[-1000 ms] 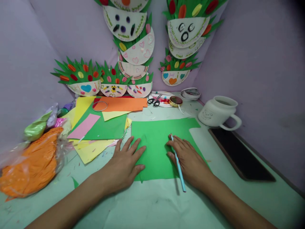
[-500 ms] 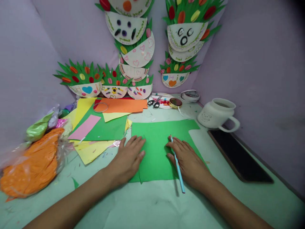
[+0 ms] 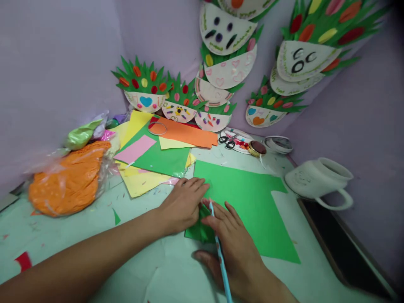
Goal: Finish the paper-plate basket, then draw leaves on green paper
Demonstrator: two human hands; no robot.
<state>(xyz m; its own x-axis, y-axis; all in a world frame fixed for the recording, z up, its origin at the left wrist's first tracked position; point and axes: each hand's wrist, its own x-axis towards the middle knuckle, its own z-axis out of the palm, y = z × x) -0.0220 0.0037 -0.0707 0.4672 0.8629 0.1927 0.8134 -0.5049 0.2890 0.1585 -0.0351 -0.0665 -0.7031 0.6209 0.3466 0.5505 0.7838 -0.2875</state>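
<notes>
A green paper sheet (image 3: 249, 210) lies on the table, with a notch cut from its far right corner. My left hand (image 3: 186, 202) rests palm down on the sheet's left side, fingers stretched out. Close beside it is my right hand (image 3: 232, 235), its fingertips on the paper near the left fingers. A light blue pencil (image 3: 221, 256) is held in the right hand, slanting back toward me. Under and between the hands, a darker green piece or fold (image 3: 202, 230) shows at the sheet's near left; the fingers partly hide it.
Coloured papers (image 3: 170, 158) and a bag of orange material (image 3: 67, 181) lie left. Behind are scissors (image 3: 229, 142) and a round gold-rimmed container (image 3: 257, 148). A white mug (image 3: 315, 179) stands right, near a dark flat slab (image 3: 341, 248). Paper-plate flower crafts (image 3: 147, 101) line the wall.
My right hand has moved left with the pencil, from the sheet's right side to beside my left hand. The view has turned and tilted, and the sheet now sits at a slant.
</notes>
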